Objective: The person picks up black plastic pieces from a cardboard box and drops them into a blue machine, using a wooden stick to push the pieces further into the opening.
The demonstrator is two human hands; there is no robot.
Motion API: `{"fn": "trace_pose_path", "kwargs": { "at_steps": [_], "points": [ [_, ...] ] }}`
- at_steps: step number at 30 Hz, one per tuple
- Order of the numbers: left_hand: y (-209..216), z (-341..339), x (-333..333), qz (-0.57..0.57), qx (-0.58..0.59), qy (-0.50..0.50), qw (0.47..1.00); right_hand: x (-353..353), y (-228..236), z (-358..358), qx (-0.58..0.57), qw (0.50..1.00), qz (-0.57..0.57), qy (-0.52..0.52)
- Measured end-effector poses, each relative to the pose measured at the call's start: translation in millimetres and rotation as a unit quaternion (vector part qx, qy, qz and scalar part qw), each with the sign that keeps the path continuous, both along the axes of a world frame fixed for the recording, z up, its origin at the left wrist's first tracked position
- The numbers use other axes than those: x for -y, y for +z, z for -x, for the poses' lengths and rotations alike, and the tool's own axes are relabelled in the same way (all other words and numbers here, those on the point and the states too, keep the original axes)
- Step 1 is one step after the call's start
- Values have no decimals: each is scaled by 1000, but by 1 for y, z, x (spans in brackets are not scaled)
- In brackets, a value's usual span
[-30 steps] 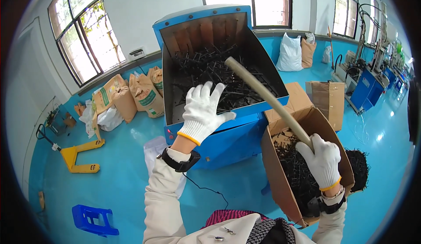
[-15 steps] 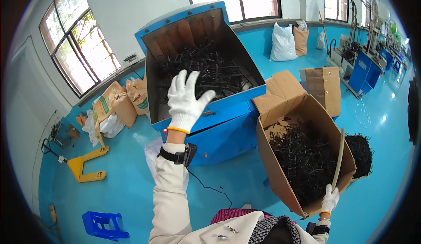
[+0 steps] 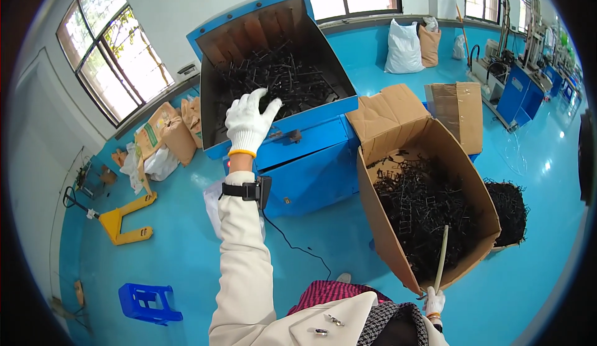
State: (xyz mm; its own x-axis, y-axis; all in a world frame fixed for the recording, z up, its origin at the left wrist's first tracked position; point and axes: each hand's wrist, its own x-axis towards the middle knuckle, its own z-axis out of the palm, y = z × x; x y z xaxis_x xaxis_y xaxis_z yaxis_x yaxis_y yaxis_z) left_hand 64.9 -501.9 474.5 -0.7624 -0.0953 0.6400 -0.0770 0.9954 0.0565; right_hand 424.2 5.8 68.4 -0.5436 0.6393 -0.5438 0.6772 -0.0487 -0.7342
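My left hand [image 3: 250, 122], in a white knit glove, is above the front edge of a blue machine's open hopper [image 3: 323, 111]. Its thumb stands apart from its slightly bent fingers, and I see nothing in it. A tangle of thin black plastic scraps [image 3: 273, 75] fills the hopper. At the near corner of a cardboard box [image 3: 388, 246], my gloved right hand [image 3: 434, 302] is closed around a pale stick [image 3: 442, 259]. The stick slants over more black scraps [image 3: 429, 203] inside the box.
Another heap of black scraps [image 3: 507, 212] sits right of the box. A yellow pallet jack [image 3: 115, 224] and a blue plastic stool [image 3: 149, 303] stand at left. Filled sacks [image 3: 171, 137] lean by the wall. A black cable [image 3: 289, 256] runs across the floor.
My left hand's fingers have bent and drawn in toward the hopper's front edge. My right hand has moved left and nearer my body, bringing the stick lower over the box.
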Motion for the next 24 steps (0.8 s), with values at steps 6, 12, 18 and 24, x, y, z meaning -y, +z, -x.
{"fn": "trace_pose_path", "kwargs": {
  "at_steps": [6,12,18,24],
  "points": [
    [5,-1,-3,-24,6,31,999,-15,-7,-14,12,998,38,45],
    [9,-2,-8,-44,38,68,996,-23,-10,-18,11,996,39,80],
    [4,3,-8,-36,28,85,995,-35,-23,-26,-22,999,-48,-2],
    [5,2,-13,-52,7,108,993,-48,-44,-22,-2,1000,-14,-11]
  ]
}}
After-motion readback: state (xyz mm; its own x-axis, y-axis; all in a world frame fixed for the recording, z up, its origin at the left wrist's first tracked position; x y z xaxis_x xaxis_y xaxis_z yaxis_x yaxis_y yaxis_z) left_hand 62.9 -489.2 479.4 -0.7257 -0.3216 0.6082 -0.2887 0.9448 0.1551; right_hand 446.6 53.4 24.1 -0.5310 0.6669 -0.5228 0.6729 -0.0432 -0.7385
